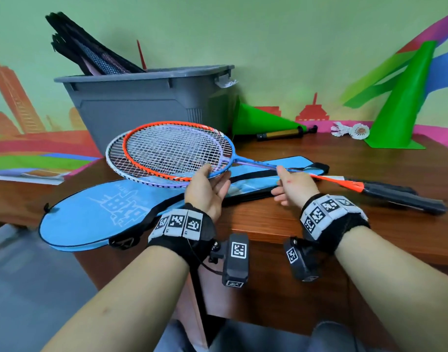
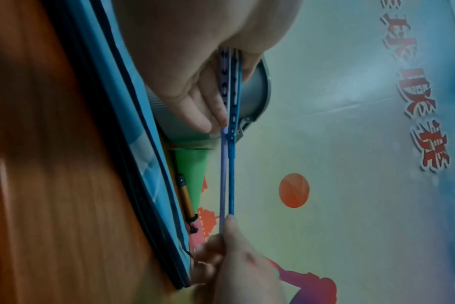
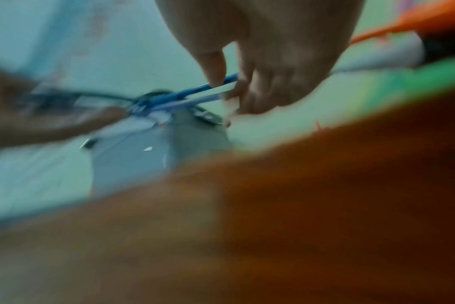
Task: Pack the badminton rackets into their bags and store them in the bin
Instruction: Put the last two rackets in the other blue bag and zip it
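Note:
Two badminton rackets [image 1: 172, 151] lie stacked, one orange and blue, one white and purple, held just above the light blue racket bag [image 1: 90, 214] on the wooden table [image 1: 281, 224]. My left hand [image 1: 210, 184] pinches both frames [image 2: 230, 92] near the throat, thumb on top and fingers under. My right hand [image 1: 291, 184] pinches the two shafts [image 2: 227, 185] between thumb and fingers. The black handles [image 1: 406, 199] stick out to the right. The grey bin [image 1: 151, 102] stands behind, with several black mesh racket bags [image 1: 96, 52] in it. The right wrist view is blurred.
A green cone [image 1: 261, 120] lies on its side by the bin, with a black and gold pump [image 1: 284, 134] next to it. Another green cone [image 1: 406, 102] stands at the right, shuttlecocks [image 1: 352, 129] beside it. The bag overhangs the table's left corner.

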